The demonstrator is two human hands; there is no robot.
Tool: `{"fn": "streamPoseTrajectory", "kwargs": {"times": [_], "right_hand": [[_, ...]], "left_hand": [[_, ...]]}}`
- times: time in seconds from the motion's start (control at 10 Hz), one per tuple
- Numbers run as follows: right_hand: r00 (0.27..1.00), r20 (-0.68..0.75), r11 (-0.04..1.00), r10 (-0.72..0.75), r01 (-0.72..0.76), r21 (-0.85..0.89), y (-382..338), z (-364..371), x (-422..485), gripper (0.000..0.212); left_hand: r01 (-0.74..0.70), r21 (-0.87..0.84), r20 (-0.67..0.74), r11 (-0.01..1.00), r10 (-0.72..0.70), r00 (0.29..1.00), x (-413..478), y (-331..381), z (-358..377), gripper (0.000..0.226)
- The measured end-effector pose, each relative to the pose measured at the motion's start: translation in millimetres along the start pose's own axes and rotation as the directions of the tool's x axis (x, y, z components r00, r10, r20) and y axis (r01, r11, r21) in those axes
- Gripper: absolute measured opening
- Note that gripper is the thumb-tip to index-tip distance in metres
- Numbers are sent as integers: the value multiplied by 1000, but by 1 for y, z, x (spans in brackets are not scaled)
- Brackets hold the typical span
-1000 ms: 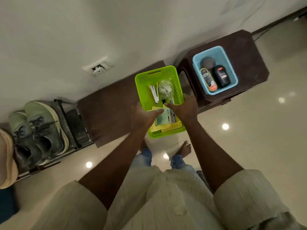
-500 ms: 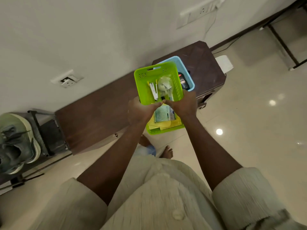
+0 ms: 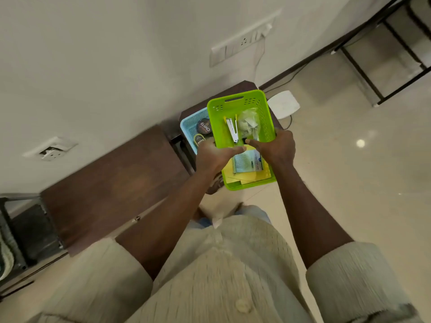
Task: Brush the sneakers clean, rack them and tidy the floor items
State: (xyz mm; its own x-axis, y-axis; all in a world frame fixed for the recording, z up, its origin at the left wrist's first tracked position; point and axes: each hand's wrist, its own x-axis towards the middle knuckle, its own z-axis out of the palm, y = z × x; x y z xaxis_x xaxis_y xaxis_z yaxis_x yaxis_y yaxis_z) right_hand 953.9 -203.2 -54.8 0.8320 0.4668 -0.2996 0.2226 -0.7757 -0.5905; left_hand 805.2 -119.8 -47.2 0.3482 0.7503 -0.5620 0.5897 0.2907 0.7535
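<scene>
I carry a lime green plastic basket (image 3: 263, 113) with both hands. My left hand (image 3: 213, 155) grips its left rim and my right hand (image 3: 276, 148) grips its right rim, thumbs over the edge. Inside lie a white stapler (image 3: 231, 129), a clear plastic bag (image 3: 248, 122), a packet (image 3: 247, 162) and yellow paper (image 3: 249, 179). The basket hangs above a light blue basket (image 3: 190, 127) that holds a round polish tin (image 3: 204, 126) and stands on a dark brown stool (image 3: 186, 113). The sneakers show only as a pale sliver (image 3: 5, 257) at the far left edge.
A long dark brown bench (image 3: 112, 183) runs along the white wall. A black shoe rack (image 3: 28, 229) stands at the left. A white device (image 3: 283, 104) with a cable lies on the floor beside the stool. A black metal frame (image 3: 382, 57) stands at upper right.
I have moved right with the green basket; it now hangs over the blue basket and stool, covering most of them. The sneakers and rack have slid almost out of view at left.
</scene>
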Motion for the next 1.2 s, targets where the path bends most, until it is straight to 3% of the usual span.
{"fn": "streamPoseTrajectory", "kwargs": {"times": [0.1,0.2,0.4,0.5,0.7,0.8,0.9,1.0,1.1,1.2], "right_hand": [[1000,18,1000,3,-3,-31,4,-11,41,91],[998,57,998,-14,17,-54,7,-21,85,88],[976,197,985,-96,122,-126,14,-19,158,64],[952,285,977,-116,160,-140,19,-7,187,57],[901,415,964,-130,212,-158,33,23,215,50],[881,444,962,-161,241,-128,40,33,217,53],[878,449,960,-167,248,-128,40,33,217,52],[887,426,962,-176,247,-116,39,33,212,56],[913,328,945,-243,299,-132,23,28,195,73],[905,254,926,-341,369,-72,-3,30,175,82]], "left_hand": [[43,-83,36,996,-40,999,23,16,28,31],[108,-161,60,981,-99,993,50,32,55,31],[268,-320,17,909,-277,961,101,49,96,34],[307,-366,-25,878,-339,941,125,47,111,65],[328,-332,-99,884,-379,920,151,32,123,74],[303,-315,-134,899,-359,924,156,24,127,71],[289,-311,-152,905,-347,925,152,28,125,54],[290,-222,-203,931,-335,920,146,23,123,61],[245,-26,-315,969,-241,918,133,23,112,83],[156,140,-341,978,-101,935,126,21,94,86]]}}
